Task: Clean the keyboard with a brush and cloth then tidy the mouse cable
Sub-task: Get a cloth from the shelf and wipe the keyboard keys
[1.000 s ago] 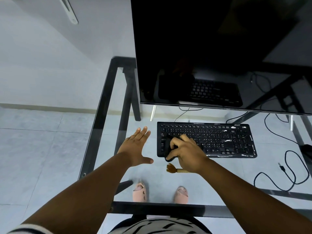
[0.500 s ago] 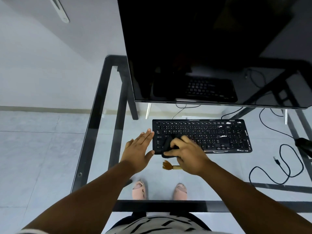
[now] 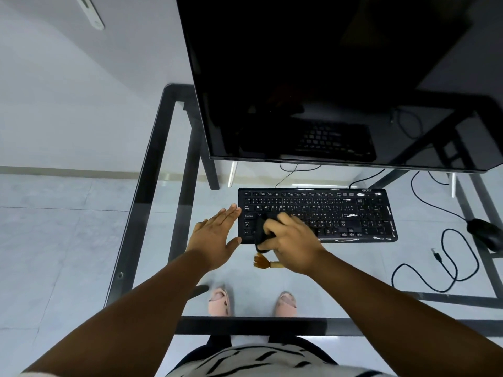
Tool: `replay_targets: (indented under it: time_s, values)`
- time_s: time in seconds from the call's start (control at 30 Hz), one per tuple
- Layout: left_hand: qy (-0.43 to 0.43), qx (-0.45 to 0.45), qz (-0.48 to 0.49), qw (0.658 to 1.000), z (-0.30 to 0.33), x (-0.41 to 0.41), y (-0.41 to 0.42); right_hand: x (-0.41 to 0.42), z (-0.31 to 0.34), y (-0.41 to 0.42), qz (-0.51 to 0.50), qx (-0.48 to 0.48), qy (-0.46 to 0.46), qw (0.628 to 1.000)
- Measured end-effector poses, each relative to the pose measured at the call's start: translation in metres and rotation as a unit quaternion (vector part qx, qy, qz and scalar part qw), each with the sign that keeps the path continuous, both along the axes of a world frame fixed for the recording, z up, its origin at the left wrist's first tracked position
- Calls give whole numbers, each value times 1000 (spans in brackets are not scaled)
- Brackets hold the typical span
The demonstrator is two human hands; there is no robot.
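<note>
A black keyboard point(image 3: 340, 213) lies on the glass desk point(image 3: 152, 170) under the monitor. My right hand point(image 3: 292, 244) grips a black cloth point(image 3: 263, 229) bunched against the keyboard's left keys. My left hand point(image 3: 216, 236) is flat with straight fingers, its fingertips at the keyboard's left edge. A small brush point(image 3: 265, 263) with brown bristles lies on the glass just in front of the keyboard, its handle hidden under my right hand. The black mouse point(image 3: 485, 232) sits at the far right, and its cable point(image 3: 449, 265) trails in loose loops to a free plug.
A large dark monitor point(image 3: 340, 77) stands at the back and overhangs the keyboard. The desk's black frame bars run along the left and front edges. My feet in pink sandals point(image 3: 219, 302) show through the glass.
My left hand has slid right until its fingertips reach the keyboard's left edge. My right hand with the cloth has stayed on the left keys. The view has shifted a little.
</note>
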State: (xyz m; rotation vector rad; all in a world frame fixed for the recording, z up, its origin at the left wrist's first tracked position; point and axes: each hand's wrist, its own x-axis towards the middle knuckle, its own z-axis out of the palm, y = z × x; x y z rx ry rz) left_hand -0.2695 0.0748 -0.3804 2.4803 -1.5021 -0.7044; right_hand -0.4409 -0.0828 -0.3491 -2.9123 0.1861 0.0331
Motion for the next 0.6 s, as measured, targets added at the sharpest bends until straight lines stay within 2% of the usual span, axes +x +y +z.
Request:
replay_targets:
  time_s: [0.4, 0.6]
  values:
    - [8, 0, 28, 1000, 4, -5, -3, -44, 4, -37, -42, -41, 53, 997]
    - [9, -2, 60, 998, 7, -13, -5, -76, 7, -62, -81, -41, 47, 995]
